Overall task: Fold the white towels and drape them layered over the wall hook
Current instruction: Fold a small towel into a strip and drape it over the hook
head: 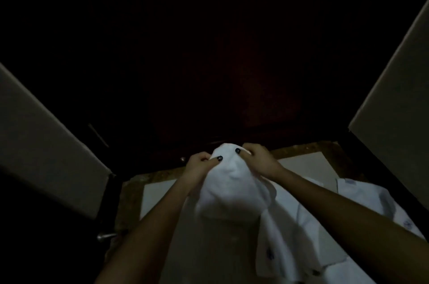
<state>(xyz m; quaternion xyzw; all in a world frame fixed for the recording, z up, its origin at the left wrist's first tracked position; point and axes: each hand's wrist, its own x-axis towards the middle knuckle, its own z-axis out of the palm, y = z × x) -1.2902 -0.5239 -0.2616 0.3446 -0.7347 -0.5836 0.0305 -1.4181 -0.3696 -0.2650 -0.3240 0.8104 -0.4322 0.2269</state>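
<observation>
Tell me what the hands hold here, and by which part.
A white towel: the left hand and the right hand each pinch its bunched top, thumbs on the near side, while the rest hangs below.

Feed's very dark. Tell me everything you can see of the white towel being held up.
The white towel looks like soft cloth, bunched at its top and hanging down in loose folds. The left hand and right hand pinch its top side by side, thumbs on the near face. What lies behind its top is too dark to tell.

Dark door behind towel; walls flank both sides.
</observation>
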